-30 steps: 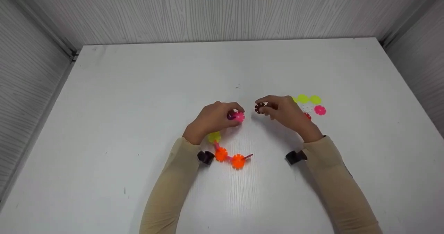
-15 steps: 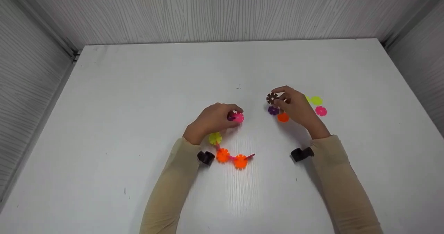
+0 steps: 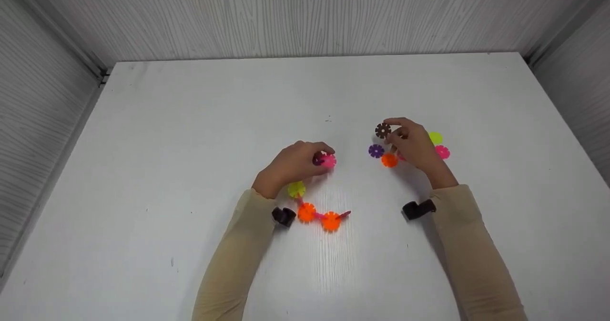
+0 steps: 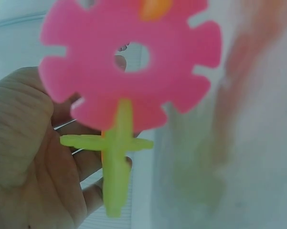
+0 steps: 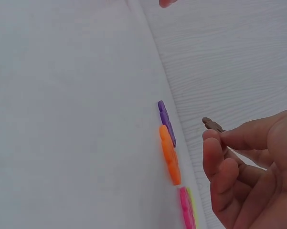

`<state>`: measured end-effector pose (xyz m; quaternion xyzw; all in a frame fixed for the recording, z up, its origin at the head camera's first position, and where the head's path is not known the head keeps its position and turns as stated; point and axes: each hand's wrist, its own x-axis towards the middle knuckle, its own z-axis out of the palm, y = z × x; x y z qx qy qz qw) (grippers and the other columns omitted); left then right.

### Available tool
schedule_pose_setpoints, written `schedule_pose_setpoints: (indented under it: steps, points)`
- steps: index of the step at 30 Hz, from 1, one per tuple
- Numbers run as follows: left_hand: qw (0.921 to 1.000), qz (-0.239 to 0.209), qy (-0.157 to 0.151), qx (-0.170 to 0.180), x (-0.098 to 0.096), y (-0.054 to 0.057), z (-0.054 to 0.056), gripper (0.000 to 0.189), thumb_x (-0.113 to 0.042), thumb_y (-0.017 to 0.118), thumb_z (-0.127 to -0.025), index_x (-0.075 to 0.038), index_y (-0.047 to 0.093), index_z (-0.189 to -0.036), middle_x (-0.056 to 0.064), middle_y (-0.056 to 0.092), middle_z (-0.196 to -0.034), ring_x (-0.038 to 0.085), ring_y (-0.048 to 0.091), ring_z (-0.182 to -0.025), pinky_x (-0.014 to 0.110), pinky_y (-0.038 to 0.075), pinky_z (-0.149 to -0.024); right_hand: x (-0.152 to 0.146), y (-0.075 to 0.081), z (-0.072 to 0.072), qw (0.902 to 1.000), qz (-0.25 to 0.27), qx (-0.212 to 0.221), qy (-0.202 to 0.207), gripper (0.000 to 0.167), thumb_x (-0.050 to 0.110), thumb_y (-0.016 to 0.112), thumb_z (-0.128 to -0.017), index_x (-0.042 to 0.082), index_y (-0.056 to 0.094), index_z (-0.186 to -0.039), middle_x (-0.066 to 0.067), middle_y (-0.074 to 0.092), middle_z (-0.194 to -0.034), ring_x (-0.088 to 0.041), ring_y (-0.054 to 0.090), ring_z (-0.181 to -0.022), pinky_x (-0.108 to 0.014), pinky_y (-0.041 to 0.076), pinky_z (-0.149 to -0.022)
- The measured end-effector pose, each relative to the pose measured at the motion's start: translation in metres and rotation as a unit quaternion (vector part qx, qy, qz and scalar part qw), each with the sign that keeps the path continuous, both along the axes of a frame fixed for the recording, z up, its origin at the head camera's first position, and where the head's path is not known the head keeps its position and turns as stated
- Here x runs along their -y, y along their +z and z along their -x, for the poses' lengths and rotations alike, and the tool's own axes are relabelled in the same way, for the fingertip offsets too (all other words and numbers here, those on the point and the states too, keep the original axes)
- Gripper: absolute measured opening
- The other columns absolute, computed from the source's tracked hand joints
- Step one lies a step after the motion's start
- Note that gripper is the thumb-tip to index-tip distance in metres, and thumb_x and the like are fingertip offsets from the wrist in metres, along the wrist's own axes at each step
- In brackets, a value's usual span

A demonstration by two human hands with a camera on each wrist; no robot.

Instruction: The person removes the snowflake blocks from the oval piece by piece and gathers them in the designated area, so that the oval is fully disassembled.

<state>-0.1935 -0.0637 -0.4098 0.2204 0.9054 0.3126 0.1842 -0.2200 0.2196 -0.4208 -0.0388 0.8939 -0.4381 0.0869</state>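
Note:
My left hand (image 3: 295,163) grips a chain of notched plastic discs near its upper end, where a pink disc (image 3: 328,161) and a purple disc (image 3: 317,160) show at the fingers. From that hand the chain curves down through a yellow disc (image 3: 296,189) and two orange discs (image 3: 330,221), ending in a dark pink one seen edge-on. Up close, the left wrist view has a pink disc (image 4: 90,71) slotted onto a yellow-green one (image 4: 115,171). Between thumb and fingers, my right hand (image 3: 413,142) pinches a brown notched disc (image 3: 382,130), above the loose discs.
Loose on the white table (image 3: 214,111) lie a purple disc (image 3: 376,151) and an orange disc (image 3: 390,160), left of the right hand. Beyond it are a yellow disc (image 3: 435,137) and a pink disc (image 3: 442,152). Grey wood-grain walls (image 3: 305,16) stand behind and at both sides.
My right hand has moved right and slightly farther back with the brown disc, away from the left hand. Purple and orange loose discs have come into sight. The left hand stays in place.

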Motion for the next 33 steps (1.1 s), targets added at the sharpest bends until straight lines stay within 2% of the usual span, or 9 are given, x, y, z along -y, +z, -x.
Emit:
schedule_pose_setpoints:
  steps: [8, 12, 16, 22, 28, 31, 33]
  points:
    - [0.9998, 0.006, -0.011, -0.018, -0.0003, 0.0007, 0.0014, 0.038, -0.022, 0.066, -0.090, -0.013, 0.062, -0.127, 0.008, 0.066, -0.117, 0.022, 0.059, -0.101, 0.034, 0.050, -0.095, -0.0011, 0.0024, 0.0011, 0.9999, -0.006, 0.008, -0.010, 0.039, 0.012, 0.048, -0.100, 0.009, 0.049, -0.139, -0.020, 0.067, -0.104, -0.016, 0.059, -0.074, -0.016, 0.045, -0.058]
    - [0.9998, 0.012, -0.009, -0.015, -0.0013, 0.0013, 0.0005, 0.039, -0.024, 0.066, -0.090, -0.014, 0.062, -0.128, 0.007, 0.065, -0.120, 0.022, 0.059, -0.103, 0.034, 0.050, -0.097, -0.0019, 0.0022, 0.0011, 0.9996, -0.013, 0.019, -0.017, 0.039, 0.014, 0.051, -0.099, 0.008, 0.050, -0.138, -0.020, 0.067, -0.107, -0.019, 0.060, -0.078, -0.016, 0.048, -0.063]
    - [0.9998, 0.014, -0.007, -0.013, -0.0013, 0.0011, 0.0004, 0.038, -0.024, 0.066, -0.090, -0.014, 0.062, -0.127, 0.007, 0.065, -0.120, 0.022, 0.058, -0.102, 0.034, 0.050, -0.097, -0.0029, 0.0010, 0.0013, 0.9990, -0.024, 0.026, -0.028, 0.038, 0.016, 0.052, -0.099, 0.009, 0.051, -0.137, -0.018, 0.067, -0.108, -0.021, 0.059, -0.082, -0.016, 0.047, -0.063]
    - [1.0000, -0.001, -0.005, -0.005, -0.0007, -0.0011, 0.0008, 0.038, -0.022, 0.066, -0.090, -0.012, 0.063, -0.126, 0.008, 0.066, -0.117, 0.022, 0.058, -0.099, 0.032, 0.051, -0.095, -0.0038, -0.0005, 0.0017, 0.9980, -0.035, 0.039, -0.036, 0.037, 0.017, 0.051, -0.099, 0.007, 0.053, -0.135, -0.017, 0.067, -0.107, -0.017, 0.059, -0.076, -0.019, 0.045, -0.058]
    - [1.0000, 0.008, 0.000, -0.002, -0.0011, -0.0011, 0.0002, 0.038, -0.024, 0.066, -0.090, -0.014, 0.062, -0.126, 0.007, 0.066, -0.116, 0.022, 0.058, -0.099, 0.032, 0.051, -0.094, -0.0046, -0.0012, 0.0016, 0.9971, -0.033, 0.052, -0.046, 0.038, 0.018, 0.052, -0.097, 0.008, 0.052, -0.134, -0.014, 0.066, -0.104, -0.015, 0.056, -0.069, -0.022, 0.043, -0.053]
    - [0.9999, 0.012, 0.001, -0.003, -0.0013, -0.0005, 0.0000, 0.039, -0.025, 0.066, -0.090, -0.016, 0.062, -0.127, 0.007, 0.065, -0.115, 0.021, 0.057, -0.099, 0.033, 0.051, -0.095, -0.0032, -0.0004, 0.0009, 0.9969, -0.027, 0.049, -0.054, 0.038, 0.018, 0.053, -0.097, 0.011, 0.052, -0.134, -0.014, 0.064, -0.104, -0.015, 0.055, -0.067, -0.023, 0.043, -0.053]
    - [0.9999, 0.013, -0.001, -0.008, -0.0018, -0.0003, 0.0002, 0.040, -0.026, 0.067, -0.090, -0.015, 0.060, -0.128, 0.007, 0.066, -0.113, 0.021, 0.058, -0.099, 0.033, 0.051, -0.094, -0.0017, 0.0003, 0.0002, 0.9980, -0.026, 0.037, -0.045, 0.039, 0.017, 0.054, -0.097, 0.009, 0.051, -0.135, -0.015, 0.063, -0.105, -0.015, 0.057, -0.067, -0.022, 0.044, -0.053]
